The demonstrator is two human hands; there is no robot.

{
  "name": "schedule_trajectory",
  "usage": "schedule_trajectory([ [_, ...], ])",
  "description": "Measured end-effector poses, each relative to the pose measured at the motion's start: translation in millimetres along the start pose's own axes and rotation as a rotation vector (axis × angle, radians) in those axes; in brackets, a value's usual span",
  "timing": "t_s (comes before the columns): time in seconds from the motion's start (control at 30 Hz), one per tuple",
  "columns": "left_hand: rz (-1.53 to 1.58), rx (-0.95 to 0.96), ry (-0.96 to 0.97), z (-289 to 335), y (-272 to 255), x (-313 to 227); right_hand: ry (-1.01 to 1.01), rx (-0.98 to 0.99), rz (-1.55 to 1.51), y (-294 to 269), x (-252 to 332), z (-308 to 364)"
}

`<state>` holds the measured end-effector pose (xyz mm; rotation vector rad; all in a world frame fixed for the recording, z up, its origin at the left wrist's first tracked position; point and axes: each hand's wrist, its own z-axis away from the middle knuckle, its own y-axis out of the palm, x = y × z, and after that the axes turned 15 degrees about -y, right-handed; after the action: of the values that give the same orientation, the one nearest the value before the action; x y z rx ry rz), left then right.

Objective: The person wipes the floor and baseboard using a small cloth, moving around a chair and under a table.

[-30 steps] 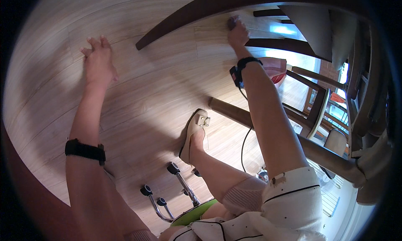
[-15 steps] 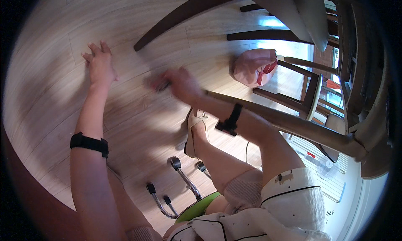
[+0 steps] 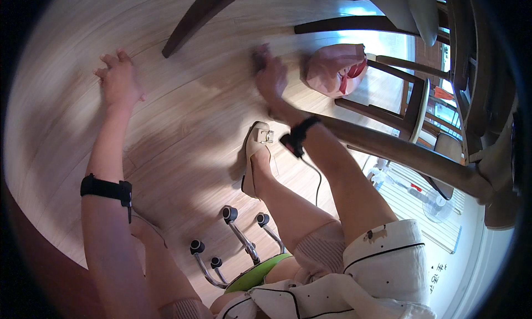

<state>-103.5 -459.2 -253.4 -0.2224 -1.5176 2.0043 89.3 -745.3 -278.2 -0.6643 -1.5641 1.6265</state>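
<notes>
My left hand (image 3: 119, 80) rests on the light wood floor (image 3: 183, 97) with its fingers spread, holding nothing. Farther right, my right hand (image 3: 271, 78) is low over the floor and closed on a small dark reddish thing (image 3: 260, 55). Motion blurs that thing, so I cannot tell its kind. A pink bag (image 3: 327, 75) with red on it sits on the floor just right of that hand. Each forearm wears a black strap.
Dark wooden furniture legs (image 3: 202, 17) reach down at the top. A thick brown wooden leg (image 3: 382, 144) slants in beside my right forearm. My beige shoe (image 3: 256, 152) stands below the right hand. Beneath me is a low green stool (image 3: 257, 274) on black casters. A clear fan (image 3: 438, 208) stands at far right.
My right hand has swept right and away from me with the dark reddish thing, toward the pink bag. The left hand sits slightly farther left in view, still spread on the floor.
</notes>
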Motion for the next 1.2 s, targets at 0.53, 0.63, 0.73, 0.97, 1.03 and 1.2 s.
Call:
schedule_trajectory([
  [0.53, -0.109, -0.113, 0.150, 10, -2, -68, 0.563, -0.310, -0.207, 34, -175, -14],
  [0.63, -0.166, -0.100, 0.102, 14, 10, -61, 0.358, 0.109, 0.136, 24, -95, 19],
  [0.73, -0.050, -0.055, 0.127, 17, 3, -76, 0.141, 0.148, 0.029, 13, -51, 69],
  [0.97, 0.032, -0.039, 0.155, 18, 21, -91, -0.216, 0.227, -0.332, 12, -42, 108],
  [1.03, 0.053, 0.012, 0.194, 25, 23, -98, -0.158, 0.038, -0.149, 5, -79, 82],
  [1.2, 0.117, -0.149, 0.148, 41, 9, -126, 0.092, 0.033, 0.035, 7, -143, 55],
])
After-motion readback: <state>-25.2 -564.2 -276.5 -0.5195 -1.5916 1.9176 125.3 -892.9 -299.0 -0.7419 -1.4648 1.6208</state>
